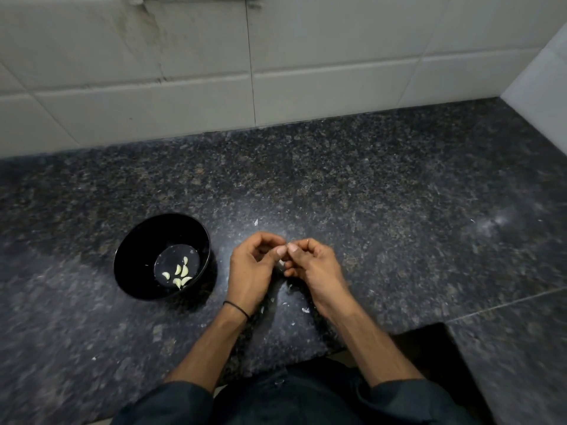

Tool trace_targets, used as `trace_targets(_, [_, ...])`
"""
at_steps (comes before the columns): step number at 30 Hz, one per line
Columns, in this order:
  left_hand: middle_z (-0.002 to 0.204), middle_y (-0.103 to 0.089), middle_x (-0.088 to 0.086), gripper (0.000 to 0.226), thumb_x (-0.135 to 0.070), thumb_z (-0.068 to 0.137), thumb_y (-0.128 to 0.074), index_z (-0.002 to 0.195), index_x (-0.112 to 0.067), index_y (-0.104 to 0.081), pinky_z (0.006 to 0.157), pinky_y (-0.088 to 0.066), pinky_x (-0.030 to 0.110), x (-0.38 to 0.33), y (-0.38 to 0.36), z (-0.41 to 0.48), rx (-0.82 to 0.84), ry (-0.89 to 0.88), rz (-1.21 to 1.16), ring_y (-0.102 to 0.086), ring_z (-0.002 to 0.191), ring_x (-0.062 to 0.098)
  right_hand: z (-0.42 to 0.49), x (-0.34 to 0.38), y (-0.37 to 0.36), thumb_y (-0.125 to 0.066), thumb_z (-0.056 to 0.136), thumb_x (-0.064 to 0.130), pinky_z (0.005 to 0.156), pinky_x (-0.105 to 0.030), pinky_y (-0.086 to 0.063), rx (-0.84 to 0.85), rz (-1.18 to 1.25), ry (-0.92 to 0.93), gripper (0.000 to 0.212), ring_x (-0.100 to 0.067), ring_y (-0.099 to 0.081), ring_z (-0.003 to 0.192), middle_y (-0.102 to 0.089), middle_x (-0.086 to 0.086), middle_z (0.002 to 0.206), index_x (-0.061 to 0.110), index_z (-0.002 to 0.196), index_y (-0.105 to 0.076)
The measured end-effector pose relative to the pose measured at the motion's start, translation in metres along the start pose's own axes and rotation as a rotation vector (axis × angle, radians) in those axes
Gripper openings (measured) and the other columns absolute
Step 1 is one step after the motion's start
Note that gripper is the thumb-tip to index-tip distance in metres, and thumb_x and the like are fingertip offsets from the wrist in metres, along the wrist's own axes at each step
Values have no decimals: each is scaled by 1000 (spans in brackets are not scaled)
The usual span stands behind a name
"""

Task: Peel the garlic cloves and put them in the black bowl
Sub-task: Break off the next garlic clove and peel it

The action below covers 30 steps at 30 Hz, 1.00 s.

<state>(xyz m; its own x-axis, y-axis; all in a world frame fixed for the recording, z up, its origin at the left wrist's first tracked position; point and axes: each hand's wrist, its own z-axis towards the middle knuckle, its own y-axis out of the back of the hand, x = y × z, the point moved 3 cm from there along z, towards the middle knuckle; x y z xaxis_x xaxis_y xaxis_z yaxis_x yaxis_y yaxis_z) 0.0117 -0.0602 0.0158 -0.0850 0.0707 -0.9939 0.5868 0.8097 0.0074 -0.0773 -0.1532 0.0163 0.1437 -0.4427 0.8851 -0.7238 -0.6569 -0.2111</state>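
**A:** Head camera, starting left of the grips: one black bowl (pixel 135 265) sits on the surface (pixel 368 194), near the left grip's knuckles but apart from them.

**B:** What's in it?

**A:** Peeled cloves (pixel 184 271) on the bottom. I count six, though a couple overlap, so call it about six.

**B:** And moving right?

**A:** Left grip (pixel 251 266), fingers curled. Then one garlic clove (pixel 281 264) pinched in the middle. Then right grip (pixel 316 265), curled the same, with the thumbs meeting on top. Both are holding that clove. Only a pale sliver shows between them, so I can't call its long axis.

**B:** So which way does the drop go?

**A:** Leftward, by my reading. The bowl lies left of the pinch and the left grip is the nearer one. The right would have to cross over.

**B:** Anything else?

**A:** Skin flecks (pixel 306 310) on the surface under and beyond the grips. At least five, and the smaller ones are hard to count. I can't see any loose unpeeled cloves.
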Motion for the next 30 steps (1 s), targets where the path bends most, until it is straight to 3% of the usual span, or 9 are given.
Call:
trace_targets(5, [85, -73, 7, 16, 0, 88, -71, 93, -16, -72, 77, -55, 44, 5, 1, -1, 2, 53, -56, -66, 78, 22, -6, 1, 1, -61, 98, 13, 52, -32, -43, -128, -260, 100, 16, -11, -54, 59, -64, -3, 68, 10, 82, -64])
trace_targets(8, [88, -74, 10, 5, -13, 94, -69, 97, -15, -72, 77, -54, 45, 7, 0, -2, 27, 79, -45, -67, 79, 25, -11, 14, 2, -64, 96, 15, 56, -13, -41, -239, -553, 273, 18, -1, -53, 59, -65, 3, 70, 13, 78, -62])
trace_targets(11, [77, -71, 10, 12, -19, 96, -68, 89, -10, -71, 64, -53, 38, 3, -1, -4, 31, 121, -42, -63, 68, 20, -16, 21, 0, -65, 95, 16, 56, -12, -38, -268, -697, 354, 16, -1, -57, 64, -65, 6, 70, 15, 79, -62])
trace_targets(15, [66, -70, 0, 17, -7, 96, -65, 79, -10, -68, 56, -47, 22, 0, -2, -3, 10, 144, 8, -60, 58, 8, -18, 20, -3, -65, 93, 15, 56, -11, -39, -284, -674, 341, 16, -3, -60, 67, -67, 5, 69, 14, 77, -63])
trace_targets(17, [64, -70, -1, 18, -6, 96, -65, 78, -11, -68, 57, -51, 25, -1, -3, -3, -17, 133, 49, -61, 58, 8, -17, 20, -3, -65, 93, 16, 54, -12, -38, -319, -635, 304, 18, -3, -57, 60, -66, 5, 66, 14, 75, -64])
trace_targets(21, [69, -72, 4, 17, -8, 95, -65, 79, -13, -70, 69, -59, 44, -1, -5, -4, -45, 94, 87, -65, 65, 16, -15, 20, -5, -63, 95, 18, 52, -13, -37, -352, -615, 240, 21, -1, -53, 57, -64, 7, 65, 15, 75, -64])
trace_targets(27, [68, -72, 0, 16, -5, 96, -64, 83, -12, -71, 60, -50, 26, -4, -7, -4, -37, 104, 67, -64, 63, 9, -18, 21, -7, -53, 103, 21, 55, -15, -38, -263, -643, 211, 20, 2, -55, 60, -61, 9, 70, 14, 84, -59])
trace_targets(30, [76, -75, 2, 14, -5, 96, -63, 89, -13, -72, 66, -56, 32, -3, -8, -4, -20, 117, 54, -67, 68, 10, -15, 18, -4, -53, 103, 21, 61, -24, -42, -256, -616, 210, 19, -7, -57, 69, -66, 2, 79, 13, 88, -60])
